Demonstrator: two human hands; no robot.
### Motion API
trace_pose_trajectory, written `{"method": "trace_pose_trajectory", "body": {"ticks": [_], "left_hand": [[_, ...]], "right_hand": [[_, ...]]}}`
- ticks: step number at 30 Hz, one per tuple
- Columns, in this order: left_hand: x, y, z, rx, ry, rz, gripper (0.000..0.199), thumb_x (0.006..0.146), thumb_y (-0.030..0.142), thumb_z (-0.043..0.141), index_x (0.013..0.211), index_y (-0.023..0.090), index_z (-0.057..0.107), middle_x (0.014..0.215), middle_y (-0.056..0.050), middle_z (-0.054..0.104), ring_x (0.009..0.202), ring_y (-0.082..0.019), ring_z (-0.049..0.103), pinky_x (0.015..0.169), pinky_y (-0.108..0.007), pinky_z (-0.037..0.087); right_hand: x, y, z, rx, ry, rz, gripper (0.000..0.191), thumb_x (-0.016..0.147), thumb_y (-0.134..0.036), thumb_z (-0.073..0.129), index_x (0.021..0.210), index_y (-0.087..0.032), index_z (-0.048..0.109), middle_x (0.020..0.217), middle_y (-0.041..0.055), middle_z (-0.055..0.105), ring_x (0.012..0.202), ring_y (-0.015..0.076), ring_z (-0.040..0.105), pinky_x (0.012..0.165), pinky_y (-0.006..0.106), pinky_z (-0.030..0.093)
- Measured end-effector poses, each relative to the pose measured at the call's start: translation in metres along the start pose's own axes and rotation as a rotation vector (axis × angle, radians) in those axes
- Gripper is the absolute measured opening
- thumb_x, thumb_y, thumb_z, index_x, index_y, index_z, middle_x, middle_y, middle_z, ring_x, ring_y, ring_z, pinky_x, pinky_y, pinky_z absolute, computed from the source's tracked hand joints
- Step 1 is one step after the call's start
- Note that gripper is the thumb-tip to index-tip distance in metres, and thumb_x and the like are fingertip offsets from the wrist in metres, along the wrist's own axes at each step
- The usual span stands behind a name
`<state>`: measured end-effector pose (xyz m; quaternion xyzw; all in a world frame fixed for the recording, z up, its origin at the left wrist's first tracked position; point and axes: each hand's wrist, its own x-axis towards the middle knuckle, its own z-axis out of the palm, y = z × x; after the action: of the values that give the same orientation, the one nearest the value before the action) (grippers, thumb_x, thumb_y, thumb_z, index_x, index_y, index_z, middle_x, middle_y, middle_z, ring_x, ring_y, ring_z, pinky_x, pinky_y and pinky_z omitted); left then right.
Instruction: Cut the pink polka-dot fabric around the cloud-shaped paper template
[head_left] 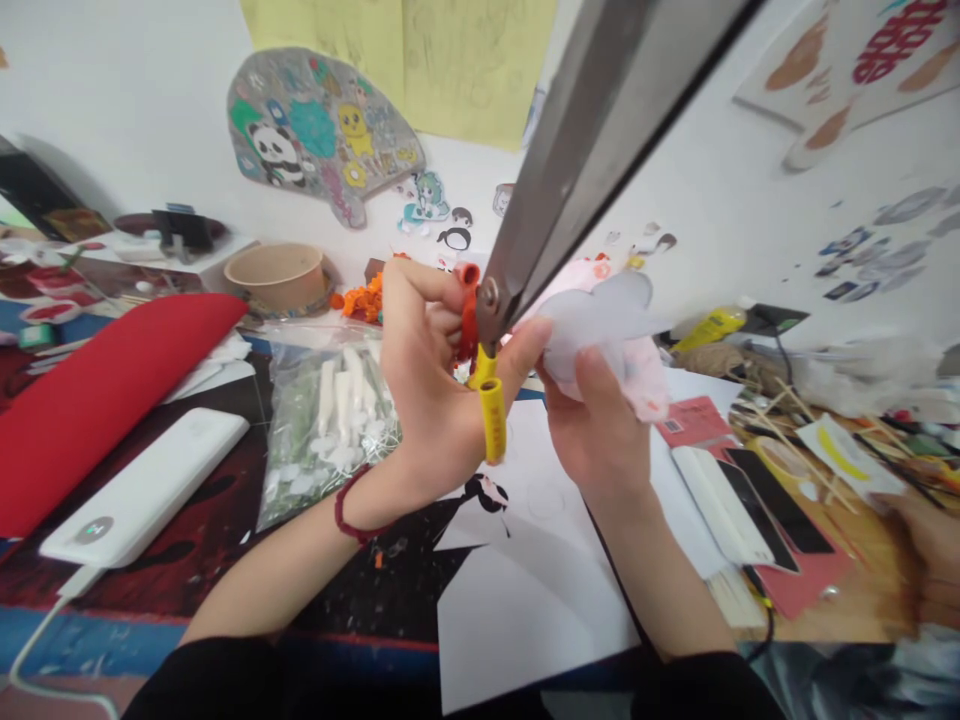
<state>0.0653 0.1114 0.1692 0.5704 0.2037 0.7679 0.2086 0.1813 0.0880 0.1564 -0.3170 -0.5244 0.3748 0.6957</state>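
Note:
My left hand [431, 390], with a dark red cord at the wrist, is closed around the red and yellow handles of large scissors [491, 300]. Their metal blades rise toward the upper right, close to the camera. Between the thumb and fingers of my right hand [604, 430] is a pale grey-white paper cutout [592, 320] with a rounded, cloud-like edge. Some pink material [649, 385] shows behind it; whether it is also gripped is unclear. The left thumb reaches the cutout's left edge. White paper sheets [532, 610] and a small black-and-pink piece [487, 492] lie below.
At left are a clear bag [330, 420] of white and green items, a white power bank [146, 485] with cable, a red cushion-like object [112, 390] and a beige bowl [276, 278]. Phones [780, 500] and sticks lie right, near another person's blurred hand [926, 545].

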Motion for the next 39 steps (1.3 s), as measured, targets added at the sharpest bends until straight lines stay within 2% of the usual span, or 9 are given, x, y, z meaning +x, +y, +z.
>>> {"method": "trace_pose_trajectory", "body": {"ticks": [5, 10, 17, 22, 26, 28, 31, 35, 39], "left_hand": [[-0.001, -0.001, 0.0, -0.004, -0.001, 0.015, 0.054, 0.071, 0.034, 0.092, 0.09, 0.025, 0.042, 0.072, 0.007, 0.048, 0.058, -0.009, 0.048, 0.05, -0.027, 0.041], [0.0, 0.002, 0.0, 0.009, 0.009, -0.024, 0.054, 0.071, 0.036, 0.092, 0.087, 0.025, 0.042, 0.071, 0.005, 0.049, 0.062, -0.011, 0.051, 0.054, -0.028, 0.045], [0.002, -0.005, 0.0, 0.06, 0.053, 0.072, 0.054, 0.075, 0.049, 0.086, 0.09, 0.024, 0.041, 0.078, 0.005, 0.046, 0.063, -0.009, 0.05, 0.056, -0.028, 0.044], [0.003, -0.001, 0.001, 0.027, 0.033, 0.061, 0.049, 0.077, 0.042, 0.086, 0.09, 0.025, 0.043, 0.073, 0.006, 0.046, 0.064, -0.01, 0.053, 0.058, -0.028, 0.047], [0.011, -0.01, -0.007, -0.11, -0.138, -0.04, 0.039, 0.085, 0.041, 0.08, 0.092, 0.024, 0.045, 0.083, 0.001, 0.055, 0.071, -0.011, 0.057, 0.059, -0.029, 0.047], [0.018, -0.021, -0.017, -0.156, -0.279, -0.067, 0.039, 0.089, 0.053, 0.072, 0.098, 0.025, 0.046, 0.087, -0.001, 0.055, 0.07, -0.012, 0.054, 0.054, -0.028, 0.042], [0.033, -0.038, -0.036, -0.061, -0.526, -0.065, 0.053, 0.082, 0.069, 0.07, 0.108, 0.028, 0.048, 0.104, -0.005, 0.055, 0.076, -0.015, 0.052, 0.06, -0.031, 0.043], [0.049, -0.045, -0.052, 0.218, -0.706, 0.003, 0.054, 0.07, 0.054, 0.086, 0.102, 0.024, 0.054, 0.088, -0.003, 0.065, 0.071, -0.016, 0.056, 0.06, -0.029, 0.043], [0.053, -0.038, -0.053, 0.353, -0.74, 0.196, 0.045, 0.07, 0.053, 0.085, 0.092, 0.023, 0.06, 0.071, 0.003, 0.063, 0.055, -0.011, 0.051, 0.047, -0.022, 0.036]], "right_hand": [[-0.002, -0.002, 0.001, -0.026, 0.026, 0.059, 0.01, 0.088, -0.037, 0.076, 0.097, -0.034, 0.072, 0.102, -0.0033, 0.077, 0.1, 0.0201, 0.074, 0.094, 0.039, 0.062], [-0.001, -0.005, -0.002, 0.007, -0.023, 0.106, 0.012, 0.087, -0.031, 0.078, 0.098, -0.029, 0.075, 0.091, -0.0022, 0.078, 0.075, 0.0165, 0.074, 0.071, 0.033, 0.064], [0.001, -0.011, -0.009, -0.027, -0.152, 0.213, 0.013, 0.086, -0.035, 0.079, 0.09, -0.022, 0.077, 0.075, -0.001, 0.076, 0.065, 0.0138, 0.073, 0.06, 0.025, 0.062], [0.001, -0.015, -0.01, -0.075, -0.167, 0.198, 0.014, 0.085, -0.036, 0.08, 0.089, -0.022, 0.077, 0.075, -0.0008, 0.077, 0.064, 0.0141, 0.073, 0.057, 0.025, 0.062], [0.002, -0.017, -0.011, -0.121, -0.055, 0.082, 0.011, 0.085, -0.034, 0.079, 0.086, -0.022, 0.078, 0.071, -0.0021, 0.076, 0.059, 0.0123, 0.071, 0.056, 0.024, 0.061], [0.003, -0.02, -0.014, -0.148, 0.028, -0.013, 0.01, 0.085, -0.033, 0.08, 0.082, -0.024, 0.078, 0.069, -0.0033, 0.074, 0.057, 0.0114, 0.069, 0.056, 0.024, 0.061], [0.006, -0.028, -0.021, -0.199, 0.113, -0.14, 0.011, 0.086, -0.032, 0.078, 0.077, -0.025, 0.077, 0.068, -0.0039, 0.073, 0.059, 0.0118, 0.07, 0.059, 0.025, 0.061], [0.01, -0.041, -0.033, -0.267, 0.219, -0.256, 0.016, 0.089, -0.032, 0.074, 0.075, -0.025, 0.075, 0.072, -0.0029, 0.074, 0.067, 0.013, 0.072, 0.067, 0.027, 0.063], [0.01, -0.05, -0.041, -0.263, 0.27, -0.343, 0.01, 0.089, -0.027, 0.075, 0.08, -0.028, 0.078, 0.078, -0.0033, 0.077, 0.074, 0.0129, 0.075, 0.074, 0.025, 0.065]]}}
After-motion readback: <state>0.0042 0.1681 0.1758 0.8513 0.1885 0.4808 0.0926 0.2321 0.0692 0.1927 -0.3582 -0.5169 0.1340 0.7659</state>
